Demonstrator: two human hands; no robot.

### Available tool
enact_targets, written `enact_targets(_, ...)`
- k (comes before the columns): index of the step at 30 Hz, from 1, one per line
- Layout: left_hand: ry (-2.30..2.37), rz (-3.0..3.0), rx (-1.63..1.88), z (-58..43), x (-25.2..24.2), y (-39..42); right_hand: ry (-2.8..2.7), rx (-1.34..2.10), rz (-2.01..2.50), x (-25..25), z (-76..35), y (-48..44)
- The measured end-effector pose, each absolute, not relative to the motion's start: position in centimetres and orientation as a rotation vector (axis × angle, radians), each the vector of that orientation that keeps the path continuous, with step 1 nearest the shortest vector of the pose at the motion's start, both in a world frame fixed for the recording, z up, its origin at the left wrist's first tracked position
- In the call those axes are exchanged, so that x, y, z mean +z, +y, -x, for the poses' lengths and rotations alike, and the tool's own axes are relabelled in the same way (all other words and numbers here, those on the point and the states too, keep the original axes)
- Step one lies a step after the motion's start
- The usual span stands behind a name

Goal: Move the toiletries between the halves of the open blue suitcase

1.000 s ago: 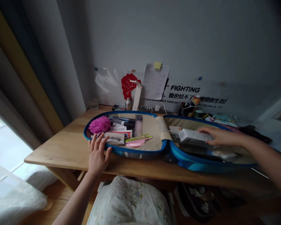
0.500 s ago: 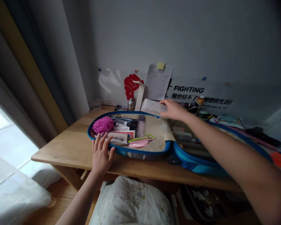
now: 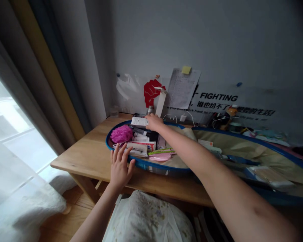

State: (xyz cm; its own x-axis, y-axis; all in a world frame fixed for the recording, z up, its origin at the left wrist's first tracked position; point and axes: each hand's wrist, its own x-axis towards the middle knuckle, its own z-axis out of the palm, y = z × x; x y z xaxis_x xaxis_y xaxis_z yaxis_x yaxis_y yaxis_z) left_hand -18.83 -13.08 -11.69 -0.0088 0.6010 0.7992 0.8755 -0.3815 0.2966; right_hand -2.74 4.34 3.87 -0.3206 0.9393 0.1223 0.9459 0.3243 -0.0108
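Observation:
A blue-edged suitcase (image 3: 166,167) lies opened out on a wooden table. My left hand (image 3: 121,164) rests at the near rim of its left half, fingers spread, fingertips close to a beige tube (image 3: 137,147). At the far rim, my right hand (image 3: 154,122) grips a white box with small print (image 3: 139,121) by its right end. Below the box lie a pink bath puff (image 3: 121,133), several tubes, a green-edged strip (image 3: 161,151) and a pink packet (image 3: 160,157). My right forearm covers part of the suitcase's middle.
The wooden table (image 3: 78,153) extends left of the suitcase. Behind stand a metal bottle (image 3: 149,110), a white lamp-like stand (image 3: 161,102) and a clear cup (image 3: 113,111). The suitcase's right half holds a packet of cotton swabs or similar sticks (image 3: 271,175). A chargers' cable (image 3: 190,117) hangs behind.
My right hand has carried the white box leftward, from above the suitcase's middle to the far rim of the left half. My left hand stays at the near rim. The view has turned rightward.

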Motion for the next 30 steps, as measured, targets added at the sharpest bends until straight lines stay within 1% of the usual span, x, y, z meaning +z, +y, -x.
enact_targets(14, -1.587, 1.981, -1.333, 18.9, -11.6, -13.1, -2.622, 0.012, 1.520, 1.2, 4.8, 6.6)
enact_targets(19, -1.563, 1.987, -1.329, 19.0, -11.7, -13.0, -2.615, 0.067, 1.475, 1.9, 3.8, 6.5)
enact_targets(23, -1.584, 1.995, -1.330, 19.0, -11.8, -13.0, -2.564, 0.043, 1.418, 4.9, -0.2, 5.9)
enact_targets(27, -1.579, 1.990, -1.346, 18.9, -11.7, -13.1, -2.400, -0.015, 1.415, 7.9, -7.9, 3.6)
enact_targets(30, -1.580, 1.983, -1.360, 18.9, -11.7, -13.1, -2.329, 0.034, 1.585, 8.7, -15.2, 0.3)
